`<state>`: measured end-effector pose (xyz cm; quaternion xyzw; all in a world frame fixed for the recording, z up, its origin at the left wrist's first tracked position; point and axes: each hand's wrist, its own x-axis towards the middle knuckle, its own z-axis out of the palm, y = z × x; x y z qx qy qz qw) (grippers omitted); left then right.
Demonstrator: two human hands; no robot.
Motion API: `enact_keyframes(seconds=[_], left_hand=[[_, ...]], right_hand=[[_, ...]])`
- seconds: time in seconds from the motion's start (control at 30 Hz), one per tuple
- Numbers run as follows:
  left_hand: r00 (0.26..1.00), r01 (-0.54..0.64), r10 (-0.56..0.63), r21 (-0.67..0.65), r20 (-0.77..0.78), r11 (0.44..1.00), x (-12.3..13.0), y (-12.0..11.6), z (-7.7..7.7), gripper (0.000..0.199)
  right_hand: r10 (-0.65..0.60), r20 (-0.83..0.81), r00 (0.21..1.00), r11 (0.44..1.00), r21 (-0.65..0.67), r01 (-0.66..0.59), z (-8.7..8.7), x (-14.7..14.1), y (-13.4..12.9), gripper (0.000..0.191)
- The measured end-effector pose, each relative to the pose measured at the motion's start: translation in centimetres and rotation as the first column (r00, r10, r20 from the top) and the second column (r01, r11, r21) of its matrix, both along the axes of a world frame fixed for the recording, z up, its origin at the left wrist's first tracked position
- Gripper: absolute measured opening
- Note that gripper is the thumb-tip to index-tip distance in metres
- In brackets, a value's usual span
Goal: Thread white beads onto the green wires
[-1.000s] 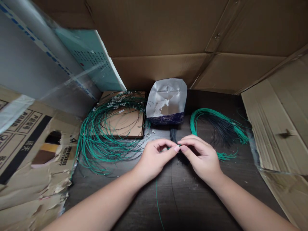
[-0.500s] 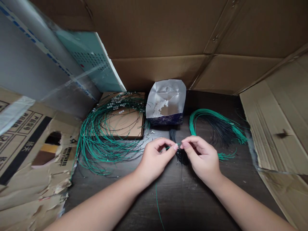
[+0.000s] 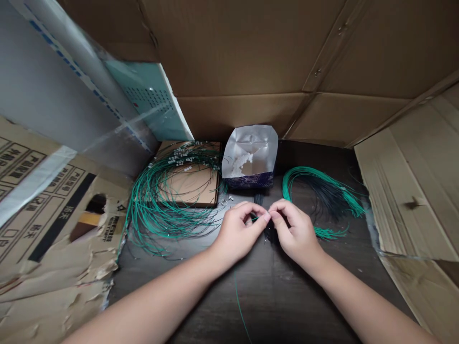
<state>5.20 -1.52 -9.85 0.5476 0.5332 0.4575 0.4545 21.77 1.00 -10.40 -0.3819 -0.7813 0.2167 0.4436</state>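
My left hand (image 3: 239,233) is closed in a pinch on a thin green wire (image 3: 239,300), whose tail hangs down toward the near edge of the view. My right hand (image 3: 297,230) pinches with thumb and forefinger against the left fingertips. Whatever is between its fingers is too small and covered to make out. Beneath the fingertips lies a bundle of black wires (image 3: 267,234), partly hidden by both hands. A small ring (image 3: 224,202) and a little white piece (image 3: 231,198) rest just beyond my left hand.
Green and black wires with white pieces (image 3: 158,210) spread over a flat cardboard box (image 3: 191,187) at left. An open bag (image 3: 250,179) holding white pieces stands at the back. A green wire bundle (image 3: 292,176) lies right. Cardboard walls (image 3: 233,114) surround the dark table (image 3: 287,296).
My hands have drawn together, and the fingertips now meet where a short gap showed before. The camera view has shifted slightly.
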Motion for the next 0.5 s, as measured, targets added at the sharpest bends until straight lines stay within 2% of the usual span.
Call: enact_keyframes(seconds=[0.13, 0.23, 0.37, 0.5], left_hand=[[0.992, 0.075, -0.071, -0.033, 0.099, 0.997, 0.7, 1.9, 1.2, 0.017], [0.989, 0.098, -0.097, -0.01, 0.11, 0.995, 1.0, 3.3, 1.7, 0.01], [0.982, 0.115, -0.125, 0.077, 0.141, 0.99, 0.9, 4.1, 0.8, 0.015], [0.974, 0.184, -0.2, 0.148, 0.107, 0.972, 0.5, 4.4, -0.3, 0.014]], right_hand=[[-0.024, 0.059, 0.998, 0.999, 0.045, 0.021, 1.1, 0.5, 1.5, 0.014], [-0.024, 0.027, 0.999, 0.992, 0.125, 0.021, 1.1, 0.4, 2.7, 0.015], [0.039, -0.033, 0.999, 0.982, 0.186, -0.032, 0.1, -0.2, 3.2, 0.015], [0.096, -0.042, 0.994, 0.975, 0.205, -0.086, -0.6, -0.4, 3.1, 0.016]])
